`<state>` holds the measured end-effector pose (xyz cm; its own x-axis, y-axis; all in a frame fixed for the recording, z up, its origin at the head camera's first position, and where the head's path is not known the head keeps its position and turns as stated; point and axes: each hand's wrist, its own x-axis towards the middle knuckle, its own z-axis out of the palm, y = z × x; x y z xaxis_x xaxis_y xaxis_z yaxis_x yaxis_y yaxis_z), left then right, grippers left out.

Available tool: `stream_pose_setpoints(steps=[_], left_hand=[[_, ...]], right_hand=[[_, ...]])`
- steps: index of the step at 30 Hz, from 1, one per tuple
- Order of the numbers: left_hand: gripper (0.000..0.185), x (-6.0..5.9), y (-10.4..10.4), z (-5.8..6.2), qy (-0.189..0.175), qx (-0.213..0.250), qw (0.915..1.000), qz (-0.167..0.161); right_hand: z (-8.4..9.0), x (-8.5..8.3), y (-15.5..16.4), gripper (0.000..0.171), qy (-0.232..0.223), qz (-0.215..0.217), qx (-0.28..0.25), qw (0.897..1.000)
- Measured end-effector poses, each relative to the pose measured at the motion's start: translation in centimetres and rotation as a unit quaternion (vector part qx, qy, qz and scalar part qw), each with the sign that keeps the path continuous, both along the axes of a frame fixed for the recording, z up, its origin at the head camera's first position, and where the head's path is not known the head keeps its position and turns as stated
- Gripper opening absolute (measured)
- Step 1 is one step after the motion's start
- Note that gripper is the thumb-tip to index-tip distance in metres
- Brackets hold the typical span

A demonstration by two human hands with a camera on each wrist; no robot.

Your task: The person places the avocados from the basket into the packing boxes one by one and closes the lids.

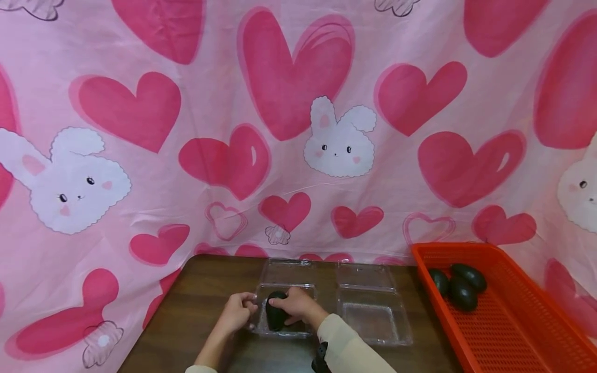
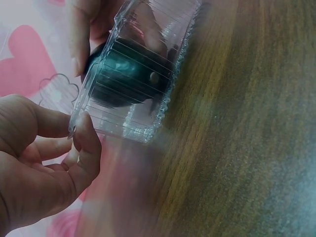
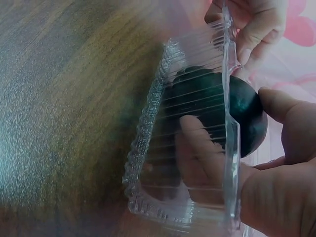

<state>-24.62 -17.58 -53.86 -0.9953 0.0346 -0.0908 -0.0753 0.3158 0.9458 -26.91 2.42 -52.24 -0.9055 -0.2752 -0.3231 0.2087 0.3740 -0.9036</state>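
A dark green avocado (image 1: 275,312) sits inside the left clear plastic clamshell box (image 1: 305,331), whose lid is folded back away from me. My right hand (image 1: 300,305) grips the avocado from its right side, fingers reaching down inside the box, as the right wrist view shows through the ribbed wall. At the box's left edge, my left hand (image 1: 238,312) pinches the rim between thumb and finger. In the left wrist view the avocado (image 2: 126,74) shows through the clear side, with the left hand (image 2: 54,163) at the near corner.
A second clear clamshell box (image 1: 373,318) stands open to the right on the brown wooden table (image 1: 177,321). Farther right, an orange-red plastic basket (image 1: 508,321) holds several avocados (image 1: 463,293). Behind the table hangs a pink cloth (image 1: 289,171) printed with hearts and rabbits.
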Motion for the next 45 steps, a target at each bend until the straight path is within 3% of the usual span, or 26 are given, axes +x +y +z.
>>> stream_pose_setpoints(steps=[10,18,25,32,40,45], left_hand=[[0.027,-0.1,0.1,0.2,-0.003,-0.001,1.0,-0.006],[0.028,-0.3,0.0,0.0,-0.011,0.004,0.9999,-0.01],[0.027,-0.4,-0.1,0.0,-0.009,-0.011,0.9999,-0.007],[0.027,-0.2,0.0,0.2,-0.007,0.004,0.9999,-0.009],[0.026,-0.4,-0.1,0.3,-0.007,-0.001,0.9999,-0.009],[0.026,-0.5,-0.2,0.5,-0.007,-0.001,1.0,-0.006]], right_hand=[[0.4,0.1,0.2,0.044,0.001,0.001,0.034,0.999],[0.7,0.0,0.4,0.035,0.006,0.014,0.054,0.998],[0.5,0.0,0.4,0.043,0.023,0.025,0.09,0.995],[1.2,0.2,0.7,0.038,0.035,0.032,0.102,0.994],[2.8,0.6,1.9,0.064,0.074,0.058,0.147,0.985],[3.4,0.6,2.6,0.067,0.087,0.058,0.147,0.984]])
